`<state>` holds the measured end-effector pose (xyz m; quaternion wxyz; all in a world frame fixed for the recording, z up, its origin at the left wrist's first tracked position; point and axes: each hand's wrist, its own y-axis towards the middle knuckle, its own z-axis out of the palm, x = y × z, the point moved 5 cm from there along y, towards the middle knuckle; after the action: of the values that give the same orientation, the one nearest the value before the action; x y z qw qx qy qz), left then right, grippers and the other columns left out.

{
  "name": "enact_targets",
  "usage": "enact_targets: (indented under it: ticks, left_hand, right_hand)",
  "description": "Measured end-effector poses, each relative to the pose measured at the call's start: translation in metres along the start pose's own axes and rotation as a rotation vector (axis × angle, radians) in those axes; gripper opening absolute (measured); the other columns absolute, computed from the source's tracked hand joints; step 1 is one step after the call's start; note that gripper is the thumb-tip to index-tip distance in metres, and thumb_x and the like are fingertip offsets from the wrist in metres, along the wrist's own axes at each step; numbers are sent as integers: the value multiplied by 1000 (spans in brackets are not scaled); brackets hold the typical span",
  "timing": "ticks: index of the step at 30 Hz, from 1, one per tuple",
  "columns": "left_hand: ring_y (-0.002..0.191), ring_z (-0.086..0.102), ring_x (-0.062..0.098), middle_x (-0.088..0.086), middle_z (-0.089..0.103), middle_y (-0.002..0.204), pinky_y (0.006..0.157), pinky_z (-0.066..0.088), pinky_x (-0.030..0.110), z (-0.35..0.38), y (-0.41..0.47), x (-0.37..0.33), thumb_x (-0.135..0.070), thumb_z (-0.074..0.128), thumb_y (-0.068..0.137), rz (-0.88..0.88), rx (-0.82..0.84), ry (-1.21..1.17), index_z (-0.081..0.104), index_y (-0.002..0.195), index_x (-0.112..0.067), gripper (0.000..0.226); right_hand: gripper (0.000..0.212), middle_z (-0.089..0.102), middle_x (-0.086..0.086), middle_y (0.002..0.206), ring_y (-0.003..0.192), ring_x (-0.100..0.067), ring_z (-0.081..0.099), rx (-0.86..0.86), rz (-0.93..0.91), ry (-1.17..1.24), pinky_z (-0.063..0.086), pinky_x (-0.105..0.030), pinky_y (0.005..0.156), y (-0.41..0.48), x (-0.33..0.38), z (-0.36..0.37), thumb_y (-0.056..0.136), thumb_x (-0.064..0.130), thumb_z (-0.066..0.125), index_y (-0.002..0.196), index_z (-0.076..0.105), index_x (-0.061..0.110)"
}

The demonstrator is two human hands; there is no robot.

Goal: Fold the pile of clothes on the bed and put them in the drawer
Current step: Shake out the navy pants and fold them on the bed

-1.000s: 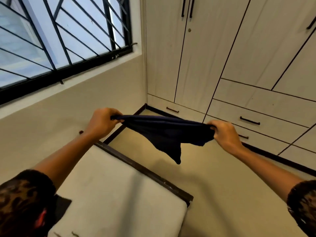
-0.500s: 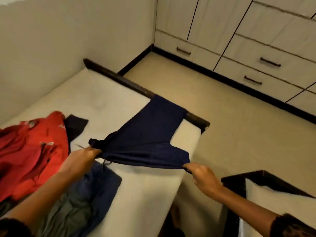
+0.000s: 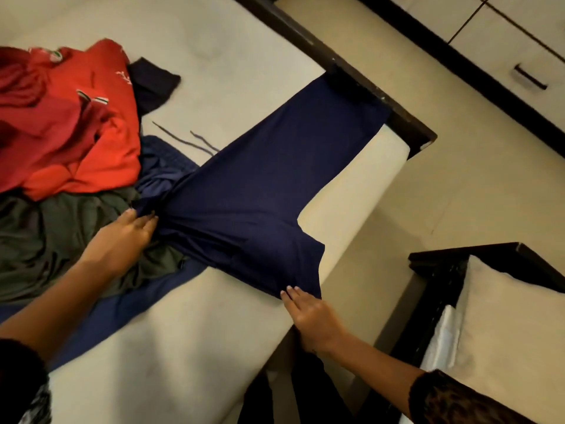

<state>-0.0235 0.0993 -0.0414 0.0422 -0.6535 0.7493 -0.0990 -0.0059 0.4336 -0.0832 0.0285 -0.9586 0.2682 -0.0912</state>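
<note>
On the left side of the bed [image 3: 198,347] lies a pile of clothes. A red shirt [image 3: 70,117] is on top at the far left edge, with a black cloth [image 3: 153,84] poking out beside it. Nearer, a grey-green cloth [image 3: 61,237] lies crumpled, and a blue cloth [image 3: 122,310] is spread flat under it.

The left hand [image 3: 122,237] rests on the grey-green cloth. Its fingers are close together and hold the bunched end of the dark blue pants [image 3: 260,191], where the cloth gathers into folds.

The dark blue pants lie flat in the middle of the bed. One leg runs up to the far right corner and touches the dark bed frame [image 3: 397,111]. The other end reaches the right edge of the bed.

The right hand [image 3: 308,313] is at that edge. Its fingers are straight and pressed together on the near corner of the pants. The thumb is hidden, so I cannot tell if it pinches.

Further right is the floor [image 3: 443,194], then a second bed [image 3: 504,316]. A drawer [image 3: 495,47] is in the top right.
</note>
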Motion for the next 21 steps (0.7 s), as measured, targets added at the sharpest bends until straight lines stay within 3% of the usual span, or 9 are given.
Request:
enact_targets:
  ticks: [2,4,7,9,11,13,16,19,21]
  left_hand:
    - [75,62,53,30,67,90,49,51,55,10,-9,4,27,53,49,-38,18,41,63,95,21,47]
    - [101,53,61,33,62,108,74,47,66,16,-12,1,30,52,58,-91,61,70,58,110,20,54]
    - [142,1,42,6,17,156,108,9,63,30,-24,0,1,43,90,-318,357,62,18,148,-7,64]
    - [144,-1,36,6,24,155,107,-1,65,27,-29,-10,-4,51,87,-530,316,-117,28,146,-9,63]
    - [139,22,42,18,47,139,105,4,68,21,-30,-23,4,59,76,-590,54,-197,53,128,2,52]
    - [126,43,44,22,58,125,104,17,65,16,-23,-43,2,49,72,-452,-200,-167,64,109,3,40]
    - [117,53,37,17,62,122,107,20,50,26,-6,-86,-7,40,77,-76,-290,-103,69,103,-3,38]
    - [114,51,36,19,63,118,111,20,47,40,6,-105,-3,65,77,80,-265,-42,72,93,-6,18]
    - [110,47,35,21,64,112,101,36,53,46,9,-105,-6,84,63,72,-199,-62,73,81,-7,21]
  right_hand:
    - [73,74,-4,94,82,-14,72,45,-7,-14,57,-21,67,0,12,8,26,18,95,97,76,14]
    - [80,74,-3,94,81,-13,71,91,8,-17,56,-20,66,1,16,12,19,16,95,96,76,14]
    - [85,74,-3,91,78,-13,72,101,38,33,55,-20,63,5,13,16,15,11,92,98,75,12]
    - [59,73,-4,82,67,-18,71,36,54,99,56,-24,58,12,5,11,40,8,88,96,74,10]
    - [21,70,-5,71,58,-20,66,-73,43,114,56,-27,57,22,-5,1,67,13,77,86,73,7]
    - [21,70,-5,74,65,-20,67,-153,33,49,57,-28,64,34,-16,-6,67,19,81,82,73,7]
    - [49,71,-10,104,98,-25,68,-133,17,-105,52,-38,88,48,-25,1,59,30,87,98,73,4]
    - [69,59,-14,128,121,-28,54,-45,38,-187,42,-42,100,56,-27,17,68,39,80,122,60,1]
    - [71,56,-14,131,124,-29,52,-29,71,-164,42,-43,100,56,-28,22,71,39,78,127,56,2]
